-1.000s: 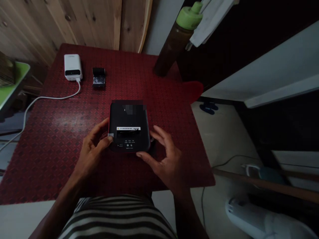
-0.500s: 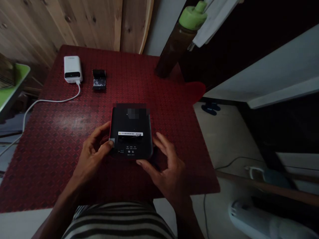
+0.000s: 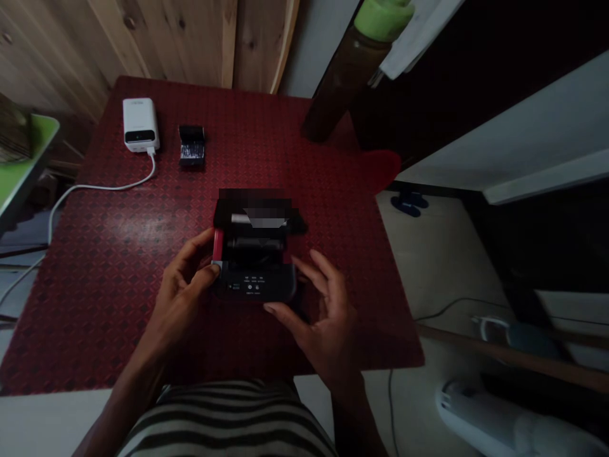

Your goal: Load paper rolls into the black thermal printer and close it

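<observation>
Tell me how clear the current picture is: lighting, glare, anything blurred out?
Head view: dim overall, with a pale sheen on the left of the red tabletop; head view: blocky pixelation over the upper part of the black device; head view: the device's opened interior is dark, its details hard to tell.

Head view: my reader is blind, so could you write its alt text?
Left hand and right hand flank a black device, its lid raised, on a red table; farther back are a white cabled box and a bottle.
</observation>
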`<action>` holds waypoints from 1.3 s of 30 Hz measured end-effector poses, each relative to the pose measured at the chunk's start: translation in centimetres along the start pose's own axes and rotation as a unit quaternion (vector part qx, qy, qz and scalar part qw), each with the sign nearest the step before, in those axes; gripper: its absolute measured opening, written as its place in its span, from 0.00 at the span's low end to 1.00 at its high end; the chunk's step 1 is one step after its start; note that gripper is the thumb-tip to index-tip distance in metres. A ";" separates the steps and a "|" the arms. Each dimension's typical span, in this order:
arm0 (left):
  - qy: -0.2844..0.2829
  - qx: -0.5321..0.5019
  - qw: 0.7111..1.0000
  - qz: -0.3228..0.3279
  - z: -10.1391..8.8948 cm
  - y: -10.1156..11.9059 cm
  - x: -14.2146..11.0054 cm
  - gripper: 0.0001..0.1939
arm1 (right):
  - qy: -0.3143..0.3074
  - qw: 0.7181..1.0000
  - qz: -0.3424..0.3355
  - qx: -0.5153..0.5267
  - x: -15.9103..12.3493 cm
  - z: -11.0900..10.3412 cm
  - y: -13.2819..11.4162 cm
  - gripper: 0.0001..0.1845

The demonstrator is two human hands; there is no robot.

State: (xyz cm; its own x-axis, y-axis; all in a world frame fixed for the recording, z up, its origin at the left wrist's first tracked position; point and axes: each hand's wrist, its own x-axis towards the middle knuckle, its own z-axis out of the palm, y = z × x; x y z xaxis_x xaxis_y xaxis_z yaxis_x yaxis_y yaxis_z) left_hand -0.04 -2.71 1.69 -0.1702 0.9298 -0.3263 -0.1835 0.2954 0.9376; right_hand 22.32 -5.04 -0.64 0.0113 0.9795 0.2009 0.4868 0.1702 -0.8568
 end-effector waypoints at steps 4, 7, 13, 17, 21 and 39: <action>0.003 -0.019 1.000 -0.003 0.0 -0.4 -0.2 0.32 | -0.007 1.000 -0.010 0.002 0.1 -0.2 0.0 0.48; -0.003 -0.035 0.999 -0.007 -0.1 -0.9 -0.3 0.33 | -0.019 0.999 -0.024 -0.012 0.6 -1.2 -0.3 0.46; -0.024 -0.016 0.999 0.041 -0.6 -1.8 0.0 0.32 | -0.047 0.981 -0.150 -0.110 5.4 -2.4 -2.4 0.15; -0.024 0.007 0.995 0.094 -0.8 -2.4 0.4 0.32 | -0.189 0.943 -0.215 -0.170 9.8 0.2 -3.9 0.19; -0.024 0.019 0.993 0.116 -0.8 -2.7 0.6 0.31 | -0.325 0.878 -0.193 -0.294 12.6 3.0 -5.1 0.13; -0.035 0.032 0.991 0.127 -1.0 -2.8 0.9 0.29 | -0.244 0.879 -0.227 -0.342 11.5 1.8 -6.7 0.06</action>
State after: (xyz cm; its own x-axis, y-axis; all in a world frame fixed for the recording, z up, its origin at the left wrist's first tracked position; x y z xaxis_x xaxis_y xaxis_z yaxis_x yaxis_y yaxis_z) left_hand -0.64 -2.91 -1.30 -0.1343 0.9883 -0.0720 -0.0815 0.0614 0.9948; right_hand 17.61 5.23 6.56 -0.6137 0.7857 0.0783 0.7578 0.6139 -0.2212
